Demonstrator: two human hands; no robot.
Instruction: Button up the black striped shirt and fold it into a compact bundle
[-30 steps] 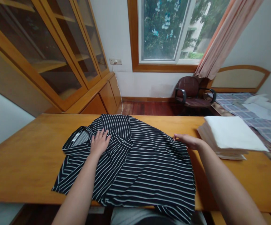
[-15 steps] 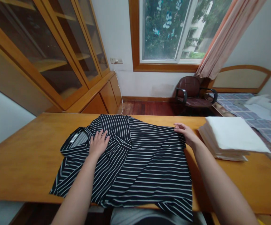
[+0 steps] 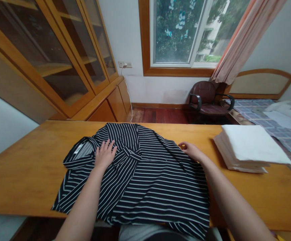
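A black shirt with thin white stripes [image 3: 148, 180] lies spread on the wooden table [image 3: 30, 167], its collar to the left and its hem hanging over the near edge. My left hand [image 3: 105, 154] rests flat on the shirt just right of the collar, fingers stretched out. My right hand [image 3: 190, 150] sits at the shirt's far right edge with its fingers curled, pinching the striped fabric there.
A stack of folded white cloth [image 3: 248, 147] lies on the table to the right. Behind the table stand a glass-fronted wooden cabinet [image 3: 60, 60], a brown armchair [image 3: 206, 98] under the window and a bed [image 3: 273, 113] at the far right.
My right hand has moved left and slightly nearer along the shirt's far edge, drawing that edge inward. My left hand has stayed pressed near the collar.
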